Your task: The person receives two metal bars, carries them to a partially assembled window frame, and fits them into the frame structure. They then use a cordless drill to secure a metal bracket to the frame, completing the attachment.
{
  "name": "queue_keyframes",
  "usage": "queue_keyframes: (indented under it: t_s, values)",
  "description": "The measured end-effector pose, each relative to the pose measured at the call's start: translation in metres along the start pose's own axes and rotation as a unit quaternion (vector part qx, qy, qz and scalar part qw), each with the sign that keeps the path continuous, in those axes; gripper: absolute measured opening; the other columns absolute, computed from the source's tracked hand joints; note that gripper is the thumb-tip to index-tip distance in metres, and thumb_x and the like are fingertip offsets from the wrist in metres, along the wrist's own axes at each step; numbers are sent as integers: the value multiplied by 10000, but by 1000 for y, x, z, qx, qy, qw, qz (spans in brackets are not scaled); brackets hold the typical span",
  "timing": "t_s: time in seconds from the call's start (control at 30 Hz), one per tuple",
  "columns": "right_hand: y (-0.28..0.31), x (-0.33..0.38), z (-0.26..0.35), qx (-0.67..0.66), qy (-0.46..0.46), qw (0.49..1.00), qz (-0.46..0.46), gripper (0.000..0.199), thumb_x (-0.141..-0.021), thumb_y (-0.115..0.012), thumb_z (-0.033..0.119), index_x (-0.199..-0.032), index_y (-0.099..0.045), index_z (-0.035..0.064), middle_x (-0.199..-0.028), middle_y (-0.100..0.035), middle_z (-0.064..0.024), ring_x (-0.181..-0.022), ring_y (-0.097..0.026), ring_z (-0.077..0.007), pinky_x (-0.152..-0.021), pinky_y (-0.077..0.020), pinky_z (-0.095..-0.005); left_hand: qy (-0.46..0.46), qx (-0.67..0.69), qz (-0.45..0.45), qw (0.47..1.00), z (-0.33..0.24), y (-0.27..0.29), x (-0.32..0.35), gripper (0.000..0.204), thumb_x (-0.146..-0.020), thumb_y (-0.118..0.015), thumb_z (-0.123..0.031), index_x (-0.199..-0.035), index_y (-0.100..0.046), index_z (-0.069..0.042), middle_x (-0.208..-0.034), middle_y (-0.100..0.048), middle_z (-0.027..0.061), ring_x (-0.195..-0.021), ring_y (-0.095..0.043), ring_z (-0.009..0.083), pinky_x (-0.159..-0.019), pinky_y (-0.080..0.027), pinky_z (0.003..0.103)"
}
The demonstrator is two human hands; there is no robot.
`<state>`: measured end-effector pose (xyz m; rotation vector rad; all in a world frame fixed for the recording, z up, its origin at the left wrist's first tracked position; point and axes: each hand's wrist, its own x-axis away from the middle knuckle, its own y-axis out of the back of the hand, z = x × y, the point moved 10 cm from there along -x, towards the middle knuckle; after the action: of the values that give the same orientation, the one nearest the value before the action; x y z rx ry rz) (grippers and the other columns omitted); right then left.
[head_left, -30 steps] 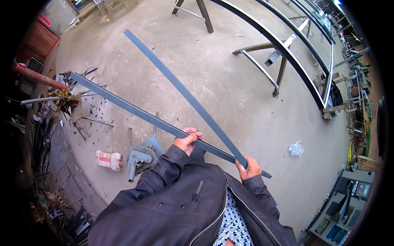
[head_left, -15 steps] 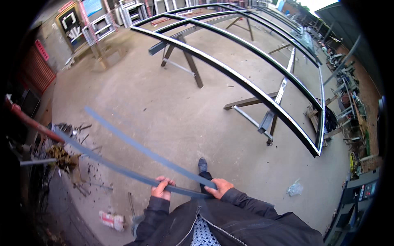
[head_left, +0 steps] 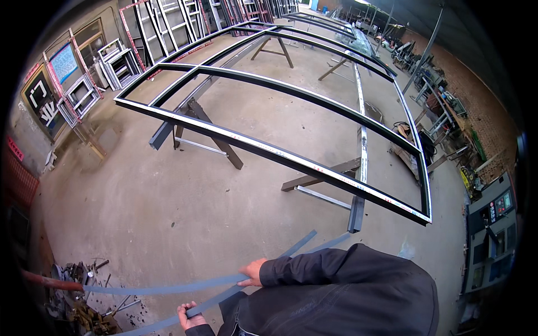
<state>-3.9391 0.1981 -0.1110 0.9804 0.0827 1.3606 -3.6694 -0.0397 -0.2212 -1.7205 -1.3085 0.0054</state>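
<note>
Two long, thin grey strips come together at my right hand [head_left: 253,273], which is closed on them. One grey strip [head_left: 162,289] runs off to the left toward a red pipe. Lower down, the other grey strip [head_left: 216,301] passes through my left hand [head_left: 191,317], whose fingers are wrapped round it. Beyond my right sleeve the far ends of the strips [head_left: 302,242] stick out, close to the leg of a trestle. My right forearm covers part of their length.
Ahead, a large black-and-white metal frame [head_left: 269,150] rests on brown trestles [head_left: 216,134]. Scrap metal [head_left: 84,308] and the red pipe [head_left: 53,281] lie at lower left. A control cabinet [head_left: 490,224] stands at right. Several window frames [head_left: 168,28] lean along the back wall.
My view has turned, and the large frame now sits lower and further left in it. The strips have swung, with ends now showing past my right arm. Both hands still hold on.
</note>
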Motion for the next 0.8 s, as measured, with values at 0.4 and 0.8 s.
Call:
queue_keyframes:
  t_s: [0.4,0.8]
  values:
    - [63,-254,86,28,53,998,23,505,-1012,-541,574,-1176,-637,106,-1015,-710,-200,-936,-686,-436,-797,-555,-523,31,35,-149,988,-88,3,-241,97,-943,-667,-168,-884,-599,-132,-838,-624,-9,-822,-601,169,-943,-540,462]
    - [197,-452,196,56,82,993,-70,434,-1011,-573,503,-1103,-613,81,-983,-703,-191,-952,-684,-407,-792,-561,-505,30,8,-164,986,-224,-150,-449,251,-1026,-643,-380,-993,-564,-144,-855,-547,-17,-848,-555,194,-991,-492,526]
